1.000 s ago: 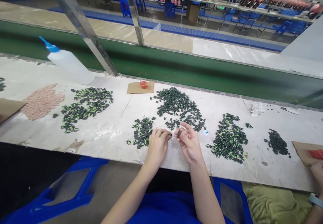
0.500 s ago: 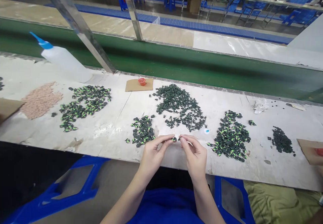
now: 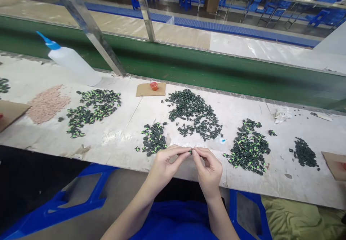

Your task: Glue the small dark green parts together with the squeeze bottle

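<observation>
My left hand [image 3: 168,164] pinches a small black-and-green piece [image 3: 190,151] between thumb and forefinger. From the other side, the fingertips of my right hand [image 3: 209,168] close on a tiny dark piece, pressed against the first; it is mostly hidden by the fingers. Both hands meet just above the table's front edge. Beyond them spreads a pile of small dark green elongated pieces [image 3: 194,112]. A smaller heap of black-and-green pieces [image 3: 153,139] sits left of my hands, and a larger black-and-green heap [image 3: 250,146] sits to the right.
A white bottle with a blue nozzle [image 3: 72,65] leans at the back left, near a metal post [image 3: 94,34]. Pinkish pieces [image 3: 48,105] lie far left. A small red cup [image 3: 154,85] stands on cardboard [image 3: 143,90]. Black pieces [image 3: 305,152] lie right. Blue stools flank me.
My two hands have come together, so the small pieces that were apart now touch between my fingertips. The view has shifted slightly.
</observation>
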`<state>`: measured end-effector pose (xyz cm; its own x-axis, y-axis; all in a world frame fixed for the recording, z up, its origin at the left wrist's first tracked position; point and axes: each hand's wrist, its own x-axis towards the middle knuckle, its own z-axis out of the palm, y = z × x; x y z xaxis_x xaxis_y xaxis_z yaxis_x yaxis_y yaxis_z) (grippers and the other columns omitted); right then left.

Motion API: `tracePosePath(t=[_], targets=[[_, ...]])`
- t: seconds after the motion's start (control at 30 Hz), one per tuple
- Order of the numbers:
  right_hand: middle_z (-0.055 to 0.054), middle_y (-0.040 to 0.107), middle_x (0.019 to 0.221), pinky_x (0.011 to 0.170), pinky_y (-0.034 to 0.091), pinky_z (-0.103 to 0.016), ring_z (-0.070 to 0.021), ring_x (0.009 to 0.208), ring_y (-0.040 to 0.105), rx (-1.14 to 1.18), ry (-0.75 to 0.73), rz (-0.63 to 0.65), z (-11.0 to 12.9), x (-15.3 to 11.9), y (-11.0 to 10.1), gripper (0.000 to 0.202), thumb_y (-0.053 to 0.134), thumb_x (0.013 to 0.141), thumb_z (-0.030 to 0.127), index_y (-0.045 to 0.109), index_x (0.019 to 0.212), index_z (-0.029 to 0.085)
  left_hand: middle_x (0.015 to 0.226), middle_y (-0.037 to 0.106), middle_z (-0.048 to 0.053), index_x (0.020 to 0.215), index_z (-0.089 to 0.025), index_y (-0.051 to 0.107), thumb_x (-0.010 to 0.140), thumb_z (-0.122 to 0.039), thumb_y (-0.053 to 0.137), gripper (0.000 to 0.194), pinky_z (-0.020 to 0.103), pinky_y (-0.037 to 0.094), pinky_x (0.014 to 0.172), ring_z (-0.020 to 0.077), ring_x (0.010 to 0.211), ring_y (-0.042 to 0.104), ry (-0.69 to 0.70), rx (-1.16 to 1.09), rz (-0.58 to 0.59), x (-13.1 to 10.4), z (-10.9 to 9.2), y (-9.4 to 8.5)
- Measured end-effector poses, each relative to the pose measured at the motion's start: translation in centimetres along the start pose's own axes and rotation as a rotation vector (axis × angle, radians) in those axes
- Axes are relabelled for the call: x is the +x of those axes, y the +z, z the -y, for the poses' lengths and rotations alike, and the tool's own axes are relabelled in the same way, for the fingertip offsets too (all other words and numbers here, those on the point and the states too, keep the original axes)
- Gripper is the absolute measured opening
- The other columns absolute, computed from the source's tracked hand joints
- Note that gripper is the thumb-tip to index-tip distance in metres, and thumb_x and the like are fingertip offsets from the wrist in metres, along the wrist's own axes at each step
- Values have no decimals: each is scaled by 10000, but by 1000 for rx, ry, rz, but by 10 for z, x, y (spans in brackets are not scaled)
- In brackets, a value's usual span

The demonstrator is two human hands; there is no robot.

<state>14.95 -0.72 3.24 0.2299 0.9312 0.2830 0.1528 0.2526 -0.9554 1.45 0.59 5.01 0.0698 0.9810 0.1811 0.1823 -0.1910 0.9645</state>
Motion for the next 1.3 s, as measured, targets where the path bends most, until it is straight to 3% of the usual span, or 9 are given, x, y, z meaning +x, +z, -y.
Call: tracePosePath(t=[0.43,0.6,0.73,0.87,1.07,1.3], targets=[[-24,697,748,622,545,-317,-166,707,656,107,-134,-89,-12,-2,3,174,659,803,106,736,871,246,821,766,60,825,-184,773,764,-181,664,125,275,594,711,189,748,714,-35,-31,-89,-3,-13,13],[-39,700,721,605,550,-325,-173,679,652,106,-58,-19,-9,4,-3,79,665,806,178,733,809,219,844,765,62,841,-192,766,776,-193,662,123,296,598,718,194,767,711,-5,-25,-87,-1,-11,12],[-38,728,760,637,577,-313,-165,673,673,152,-12,59,-5,12,-12,164,683,766,174,731,916,221,852,761,65,872,-192,759,797,-192,652,131,302,593,723,197,785,707,52,-19,-9,3,-10,8],[-38,739,760,624,580,-311,-163,646,674,118,-64,133,1,18,-18,237,664,754,136,717,969,222,838,752,57,884,-194,743,804,-174,637,135,290,579,731,186,787,697,76,8,48,6,-11,4],[-23,715,750,618,555,-310,-155,636,644,-63,-261,119,8,20,-19,293,661,736,94,677,998,224,816,751,43,848,-190,720,800,-163,633,103,284,558,734,175,769,692,84,35,26,4,-13,6],[-3,631,706,596,525,-268,-133,634,602,33,-162,134,-6,15,-15,205,643,747,115,629,923,217,803,750,34,863,-195,708,821,-148,624,105,279,550,712,167,752,686,229,109,21,5,-19,8]])
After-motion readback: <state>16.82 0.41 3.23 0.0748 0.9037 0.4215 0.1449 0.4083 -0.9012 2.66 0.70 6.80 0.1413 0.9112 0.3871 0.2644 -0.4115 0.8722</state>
